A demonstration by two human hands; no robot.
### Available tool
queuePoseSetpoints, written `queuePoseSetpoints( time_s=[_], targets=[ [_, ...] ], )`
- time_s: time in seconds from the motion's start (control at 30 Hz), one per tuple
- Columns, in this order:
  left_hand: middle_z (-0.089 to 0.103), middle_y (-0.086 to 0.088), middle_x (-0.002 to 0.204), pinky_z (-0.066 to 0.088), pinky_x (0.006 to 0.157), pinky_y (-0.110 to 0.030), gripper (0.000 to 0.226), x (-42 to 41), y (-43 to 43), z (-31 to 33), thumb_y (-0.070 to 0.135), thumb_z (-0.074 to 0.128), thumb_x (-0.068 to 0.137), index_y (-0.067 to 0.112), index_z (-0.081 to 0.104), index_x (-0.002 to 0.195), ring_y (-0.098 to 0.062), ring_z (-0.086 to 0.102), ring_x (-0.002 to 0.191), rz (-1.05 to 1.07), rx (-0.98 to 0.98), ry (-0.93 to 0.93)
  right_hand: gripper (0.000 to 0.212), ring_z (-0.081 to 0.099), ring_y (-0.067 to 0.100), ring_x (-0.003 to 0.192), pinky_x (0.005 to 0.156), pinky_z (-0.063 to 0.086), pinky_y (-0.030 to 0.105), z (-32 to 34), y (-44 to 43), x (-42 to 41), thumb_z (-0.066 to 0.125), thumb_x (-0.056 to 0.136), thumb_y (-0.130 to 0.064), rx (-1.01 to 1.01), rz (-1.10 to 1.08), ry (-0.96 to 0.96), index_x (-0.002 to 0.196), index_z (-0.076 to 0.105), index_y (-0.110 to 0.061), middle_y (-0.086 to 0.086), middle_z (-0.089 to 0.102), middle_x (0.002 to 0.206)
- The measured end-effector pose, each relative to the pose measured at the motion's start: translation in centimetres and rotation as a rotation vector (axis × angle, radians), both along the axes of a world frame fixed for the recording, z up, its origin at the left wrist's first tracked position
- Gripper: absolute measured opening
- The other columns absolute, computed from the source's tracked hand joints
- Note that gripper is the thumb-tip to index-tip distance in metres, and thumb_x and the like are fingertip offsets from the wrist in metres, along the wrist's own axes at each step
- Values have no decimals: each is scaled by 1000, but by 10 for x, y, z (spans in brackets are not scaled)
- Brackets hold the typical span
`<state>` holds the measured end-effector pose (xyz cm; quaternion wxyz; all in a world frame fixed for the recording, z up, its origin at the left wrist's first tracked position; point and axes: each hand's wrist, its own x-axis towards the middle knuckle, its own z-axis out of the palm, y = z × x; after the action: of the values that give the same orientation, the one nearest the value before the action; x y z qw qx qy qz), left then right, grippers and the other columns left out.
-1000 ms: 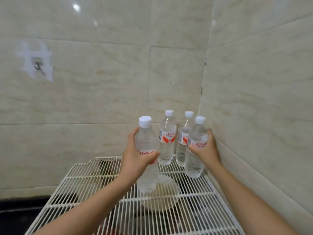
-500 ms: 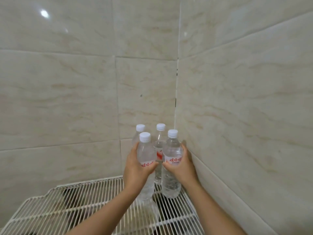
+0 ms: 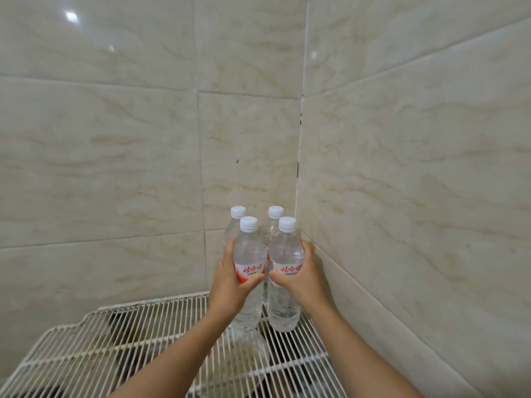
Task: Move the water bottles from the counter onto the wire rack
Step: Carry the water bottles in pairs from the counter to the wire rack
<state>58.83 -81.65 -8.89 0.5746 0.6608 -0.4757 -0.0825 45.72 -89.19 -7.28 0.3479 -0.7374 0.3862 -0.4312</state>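
Several clear water bottles with white caps and red labels stand upright in the far right corner of the white wire rack (image 3: 138, 337). My left hand (image 3: 230, 285) grips the front left bottle (image 3: 249, 254) around its label. My right hand (image 3: 301, 278) grips the front right bottle (image 3: 286, 251) the same way. The two front bottles are side by side, nearly touching. Behind them stand two more bottles, the back left bottle (image 3: 236, 218) and the back right bottle (image 3: 274, 218), mostly hidden.
Beige tiled walls (image 3: 402, 168) meet in a corner right behind the bottles. A round glass bowl (image 3: 244, 366) shows beneath the rack wires near the front bottles. The rack's left part holds nothing.
My left hand has carried its bottle to the right and back, beside the one in my right hand. The view has tilted up toward the corner.
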Motion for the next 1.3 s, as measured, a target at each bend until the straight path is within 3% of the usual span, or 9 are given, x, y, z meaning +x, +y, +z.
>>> queuePoseSetpoints(
  time_s=[0.4, 0.47, 0.53, 0.6, 0.73, 0.8, 0.9, 1.03, 1.3],
  targets=[
    [47, 2, 132, 43, 102, -47, 99, 1, 6, 6, 22, 77, 69, 40, 12, 141, -22, 48, 124, -96, 35, 103, 89, 51, 9, 94, 57, 37, 4, 11, 13, -3, 81, 65, -16, 33, 27, 28, 136, 28, -19, 2, 53, 126],
    [49, 7, 128, 41, 104, -41, 99, -5, 14, 6, 18, 75, 72, 34, 9, 144, -23, 47, 126, -100, 44, 135, 101, 48, 13, 113, 80, 46, 11, 9, 18, -6, 82, 63, -14, 32, 30, -24, 142, 20, -18, 5, 42, 140],
    [42, 3, 140, 34, 109, -44, 103, -4, 27, 1, 19, 74, 72, 33, 3, 146, -25, 36, 135, -72, 103, 122, 114, 24, 20, 139, 109, 31, 35, 3, 24, -11, 82, 63, -29, 1, -59, -3, 147, 4, -21, 4, 17, 154],
    [20, -1, 155, 24, 114, -50, 108, 5, 44, -6, 26, 75, 72, 33, -4, 145, -27, 20, 142, -28, 202, 78, 108, 14, 24, 142, 114, 18, 40, -1, 31, -14, 75, 70, -40, -112, -238, 22, 147, 3, -16, 8, 13, 155],
    [16, -7, 157, 21, 116, -46, 94, 33, 80, -11, 33, 66, 80, 26, 0, 147, -27, 18, 143, 90, 274, 46, 76, 44, 36, 124, 99, 35, 39, -5, 55, -6, 62, 75, -41, -625, -426, 132, 134, 34, -2, 24, 48, 133],
    [20, -10, 155, 22, 116, -46, 88, 47, 101, -8, 35, 62, 83, 24, 3, 147, -29, 22, 142, 149, 303, 1, 67, 39, 31, 119, 99, 40, 36, -12, 68, 9, 48, 73, -43, -837, -351, 183, 127, 38, -4, 20, 43, 129],
    [23, -10, 155, 22, 116, -42, 83, 68, 143, -1, 36, 60, 84, 20, 8, 147, -27, 23, 142, 246, 337, -116, 71, 35, 29, 118, 103, 29, 38, -28, 93, 43, 69, 67, -36, -987, -178, 192, 125, 40, -7, 15, 36, 128],
    [26, -10, 153, 20, 113, -34, 76, 89, 217, -1, 34, 55, 88, 16, 12, 147, -25, 26, 141, 392, 386, -252, 80, 38, 26, 117, 89, 50, 40, -39, 142, 97, 80, 57, -39, -1012, 8, 205, 122, 43, -10, 13, 41, 125],
    [34, -9, 150, 27, 111, -36, 71, 112, 373, -11, 33, 55, 88, 15, 17, 146, -27, 28, 138, 753, 532, -234, 83, 66, 26, 101, 82, 53, 35, -43, 260, 167, 79, 52, -48, -1026, 301, 260, 119, 44, -15, 12, 67, 111]
  ],
)
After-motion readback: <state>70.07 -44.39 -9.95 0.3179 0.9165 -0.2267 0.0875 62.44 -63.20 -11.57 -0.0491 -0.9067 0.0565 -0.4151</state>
